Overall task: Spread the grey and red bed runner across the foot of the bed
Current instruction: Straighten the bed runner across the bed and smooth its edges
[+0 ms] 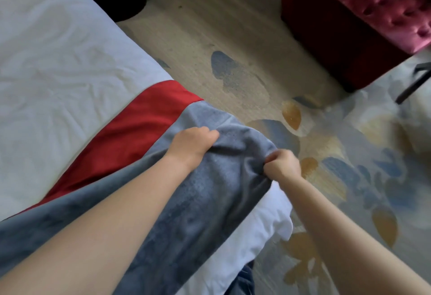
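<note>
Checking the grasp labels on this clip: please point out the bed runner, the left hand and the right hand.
bed runner [219, 185]: head view, on its grey panel.
left hand [193, 143]: head view, on the back of the hand.
right hand [283, 165]: head view, on the back of the hand.

The fingertips of my left hand [192, 143] are hidden in a grey fold of the runner [205, 192]. My right hand [282, 164] is blurred where it pinches the cloth. The runner and the bed [58, 49] are cut off at the left edge. The red seat [349, 26] is cut off at the right edge.
</note>
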Motion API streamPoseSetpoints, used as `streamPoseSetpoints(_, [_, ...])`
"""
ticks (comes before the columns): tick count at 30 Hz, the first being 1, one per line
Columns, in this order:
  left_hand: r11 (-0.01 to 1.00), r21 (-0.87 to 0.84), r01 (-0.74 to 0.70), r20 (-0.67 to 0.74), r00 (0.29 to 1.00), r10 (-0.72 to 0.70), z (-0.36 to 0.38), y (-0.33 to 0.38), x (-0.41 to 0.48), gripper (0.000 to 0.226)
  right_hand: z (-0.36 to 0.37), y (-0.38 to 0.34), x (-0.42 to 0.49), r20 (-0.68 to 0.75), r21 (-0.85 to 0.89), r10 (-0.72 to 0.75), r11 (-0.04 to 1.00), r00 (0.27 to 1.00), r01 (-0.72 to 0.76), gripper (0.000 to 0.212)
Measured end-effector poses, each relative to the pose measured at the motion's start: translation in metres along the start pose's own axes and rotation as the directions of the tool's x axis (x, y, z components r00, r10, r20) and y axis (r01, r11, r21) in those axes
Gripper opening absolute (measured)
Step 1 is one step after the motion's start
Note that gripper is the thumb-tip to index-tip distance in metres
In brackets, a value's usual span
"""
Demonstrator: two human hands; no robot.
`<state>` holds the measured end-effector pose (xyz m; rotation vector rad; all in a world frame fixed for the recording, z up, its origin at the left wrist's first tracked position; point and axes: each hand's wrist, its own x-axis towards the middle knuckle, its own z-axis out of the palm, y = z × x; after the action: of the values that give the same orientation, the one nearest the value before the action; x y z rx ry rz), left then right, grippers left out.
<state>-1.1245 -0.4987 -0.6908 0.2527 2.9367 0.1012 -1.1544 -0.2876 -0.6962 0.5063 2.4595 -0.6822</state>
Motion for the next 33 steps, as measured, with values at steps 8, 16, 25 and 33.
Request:
streamPoseSetpoints(8, [0.996,-0.014,0.084,-0.185,0.979,-0.085,0.022,0.040,-0.031,0.023,-0.002,0.057,-0.013,-0.138,0.150,-0.232,0.956,0.963,0.252,0.022])
streamPoseSetpoints(16, [0.994,-0.099,0.036,-0.206,0.977,-0.055,0.050,0.138,-0.112,0.033,-0.001,0.095,-0.024,-0.110,0.110,-0.566,0.810,0.817,0.576,0.061])
streamPoseSetpoints(25, [0.962,-0.027,0.273,-0.347,0.900,-0.265,0.022,0.131,-0.091,0.025,0.005,0.071,0.012,-0.190,-0.216,-0.553,0.829,0.811,0.515,0.026])
streamPoseSetpoints(33, [0.954,-0.051,0.294,-0.407,0.867,-0.289,0.014,0.148,-0.082,0.010,-0.068,0.032,0.039,-0.214,-0.476,-0.741,0.648,0.637,0.595,0.025])
